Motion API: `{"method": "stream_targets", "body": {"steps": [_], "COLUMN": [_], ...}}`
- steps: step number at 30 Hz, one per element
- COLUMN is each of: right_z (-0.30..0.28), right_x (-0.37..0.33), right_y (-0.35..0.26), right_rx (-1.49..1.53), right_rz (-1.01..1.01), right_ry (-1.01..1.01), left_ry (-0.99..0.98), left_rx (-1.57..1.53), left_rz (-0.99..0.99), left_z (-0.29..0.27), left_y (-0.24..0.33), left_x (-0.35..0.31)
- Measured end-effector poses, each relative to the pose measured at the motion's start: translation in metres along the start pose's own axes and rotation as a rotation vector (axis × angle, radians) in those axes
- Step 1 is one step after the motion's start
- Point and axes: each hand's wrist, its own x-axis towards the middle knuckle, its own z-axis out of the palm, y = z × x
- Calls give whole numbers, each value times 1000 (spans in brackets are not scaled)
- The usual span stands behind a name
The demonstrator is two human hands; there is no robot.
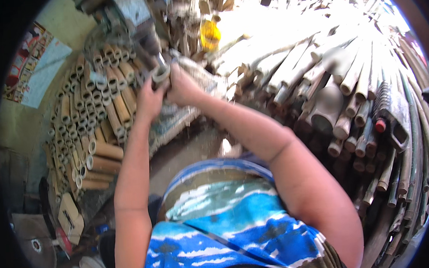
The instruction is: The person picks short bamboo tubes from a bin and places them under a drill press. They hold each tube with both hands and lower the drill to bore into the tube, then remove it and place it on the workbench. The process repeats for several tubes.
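Observation:
Both arms reach forward to a short bamboo tube point(160, 75), its hollow end facing me. My left hand point(149, 102) is closed round its left side. From the right, my right hand point(181, 86) grips the same piece, fingers curled. Just beyond the tube, a machine point(148, 40) with a metal spindle points down at it. The spindle's tip meets the tube or ends right behind it; I cannot tell which. A worn, dusty bench point(178, 123) lies beneath my hands.
Cut bamboo tubes point(86, 108) are stacked on the left, with larger pieces point(105, 160) nearer. Long bamboo poles point(347, 104) fill the right, a black-handled tool point(398, 130) among them. A yellow round object point(210, 35) stands behind. A round disc point(36, 245) is at lower left.

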Motion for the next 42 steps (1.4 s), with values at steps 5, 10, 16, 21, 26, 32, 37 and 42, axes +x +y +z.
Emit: {"method": "stream_targets", "body": {"steps": [5,10,16,21,26,32,37,42], "right_z": [-12,-49,-60,-59,-59,-19,-8,-24], "right_x": [-18,-62,-87,-120,-118,-89,-61,-39], "right_y": [25,35,10,-1,35,51,36,12], "right_rx": [-82,-60,149,-103,34,165,123,80], "right_rz": [235,226,-313,-449,23,279,269,208], "right_ry": [-211,-302,-344,-472,-307,-276,-279,-125], "left_ry": [-197,-320,-603,-403,-347,-280,-249,-157], "left_rx": [-179,-302,-977,-1200,-702,-120,-61,65], "left_rz": [-244,-582,-790,-871,-784,-301,-333,-247], "left_z": [6,3,10,17,8,35,45,41], "left_y": [-16,-31,-9,1,-34,-64,-58,-27], "left_x": [-23,-83,-107,-94,-100,-102,-69,-43]}}
